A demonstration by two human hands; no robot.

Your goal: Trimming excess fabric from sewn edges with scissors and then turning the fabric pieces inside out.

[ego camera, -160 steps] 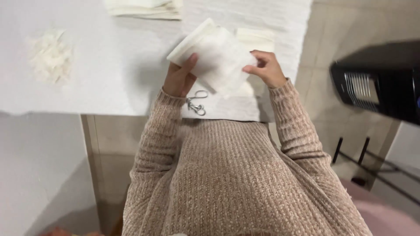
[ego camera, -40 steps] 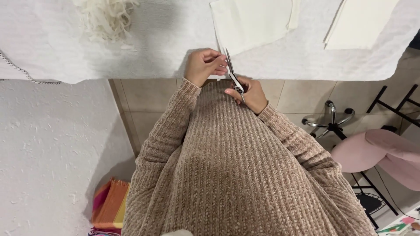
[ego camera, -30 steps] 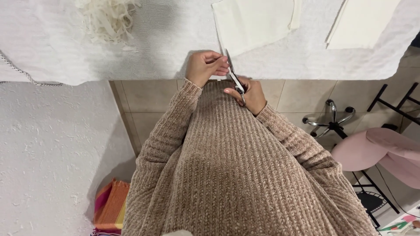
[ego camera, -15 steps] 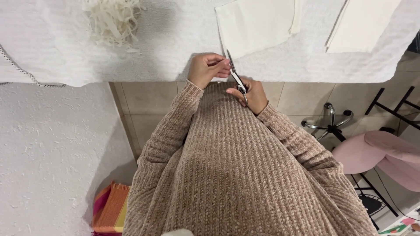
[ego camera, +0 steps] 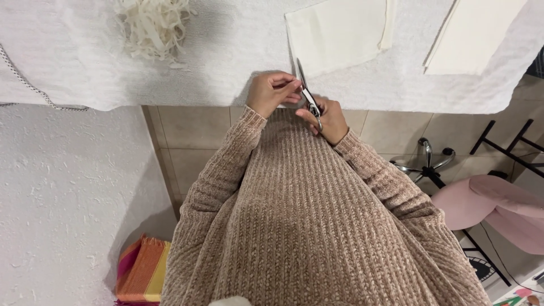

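Little had changed since half a second before: both hands stayed together at the table (ego camera: 226,85) edge, right hand (ego camera: 327,120) gripping one pair of scissors (ego camera: 306,90), left hand (ego camera: 273,92) pinching beside the blades. Two cream cloths (ego camera: 340,31) lay beyond; one scrap pile (ego camera: 153,25) lay farther left.

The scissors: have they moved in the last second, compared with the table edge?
No. The scissors stay in the right hand at the table edge, blades pointing up beside the left hand.
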